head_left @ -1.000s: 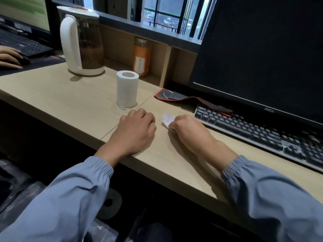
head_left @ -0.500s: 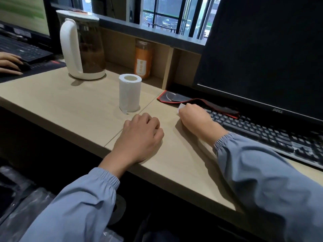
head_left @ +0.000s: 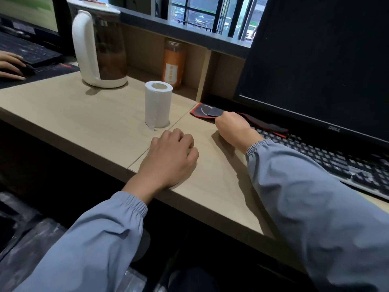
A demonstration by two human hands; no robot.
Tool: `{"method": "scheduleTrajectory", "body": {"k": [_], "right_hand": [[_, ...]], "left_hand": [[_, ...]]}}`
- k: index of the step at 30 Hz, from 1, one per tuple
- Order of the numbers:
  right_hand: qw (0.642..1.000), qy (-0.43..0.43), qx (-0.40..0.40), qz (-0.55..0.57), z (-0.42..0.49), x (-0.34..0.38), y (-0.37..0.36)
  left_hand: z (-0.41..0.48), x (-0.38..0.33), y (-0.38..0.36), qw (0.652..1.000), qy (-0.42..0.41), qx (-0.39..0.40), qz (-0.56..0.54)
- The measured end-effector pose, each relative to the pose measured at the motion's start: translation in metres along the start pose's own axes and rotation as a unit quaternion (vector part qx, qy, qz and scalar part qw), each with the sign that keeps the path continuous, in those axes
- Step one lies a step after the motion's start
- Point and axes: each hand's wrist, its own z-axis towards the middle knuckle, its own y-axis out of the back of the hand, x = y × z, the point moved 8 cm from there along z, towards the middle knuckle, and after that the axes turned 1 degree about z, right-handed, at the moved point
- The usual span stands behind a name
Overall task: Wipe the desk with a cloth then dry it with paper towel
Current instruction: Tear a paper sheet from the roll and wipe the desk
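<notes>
The paper towel roll (head_left: 158, 105) stands upright on the desk (head_left: 88, 114). It looks light, soft and easily tipped, so it is best gripped round its middle. Just in front of the roll, the left hand (head_left: 170, 157) rests loosely curled and empty. To the roll's right, the right hand (head_left: 233, 128) is fisted; whether it holds a cloth, I cannot tell.

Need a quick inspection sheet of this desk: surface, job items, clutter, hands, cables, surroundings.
Surface: light wooden desk, two panels meeting at a seam.
Job's things: white paper towel roll upright, loose end at its base; cloth not seen.
Clutter: white-handled clear kettle, orange jar in the shelf niche, red-edged black mouse pad, black keyboard, black monitor.
Hands: left hand rests loosely curled on the desk, empty; right hand fisted at the mouse pad's edge, contents hidden.
Cables: nothing seen.
Surroundings: window behind; another person's hand at far left.
</notes>
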Motion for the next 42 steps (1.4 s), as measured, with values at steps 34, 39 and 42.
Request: {"method": "scheduleTrajectory", "body": {"k": [34,39,42], "right_hand": [[1.000,-0.014,-0.009,0.020,-0.056,0.015,0.017],[0.998,0.026,-0.045,0.045,-0.110,0.047,0.032],[0.998,0.040,-0.026,0.043,-0.128,0.033,0.029]], "left_hand": [[-0.005,-0.003,0.001,1.000,-0.005,0.009,0.020],[-0.003,-0.001,-0.002,0.999,-0.008,0.001,0.032],[-0.002,0.000,-0.003,0.999,-0.014,-0.006,0.037]]}}
